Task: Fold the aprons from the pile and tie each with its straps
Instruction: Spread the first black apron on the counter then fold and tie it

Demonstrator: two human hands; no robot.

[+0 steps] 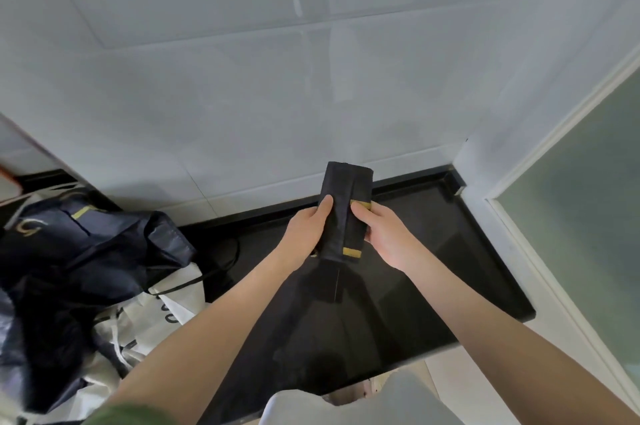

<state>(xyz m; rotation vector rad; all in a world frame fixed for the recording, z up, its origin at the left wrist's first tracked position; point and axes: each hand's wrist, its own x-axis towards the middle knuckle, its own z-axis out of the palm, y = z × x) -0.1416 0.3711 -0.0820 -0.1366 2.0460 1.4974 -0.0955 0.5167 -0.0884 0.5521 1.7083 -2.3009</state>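
Observation:
A folded dark navy apron (346, 203) with yellow trim is held upright above the black counter (433, 251), as a narrow bundle. My left hand (306, 234) grips its left edge with the thumb on the front. My right hand (384, 234) grips its right side, thumb on a yellow band. Both hands are shut on the bundle. To the left lies the pile of dark aprons (79, 251), crumpled, one with yellow trim and a pale logo.
A white bag (162, 313) with dark lettering and cord lies under the pile at the left. A grey tiled wall (277, 95) stands close behind the counter. A frosted glass door (581, 216) with a white frame is at the right.

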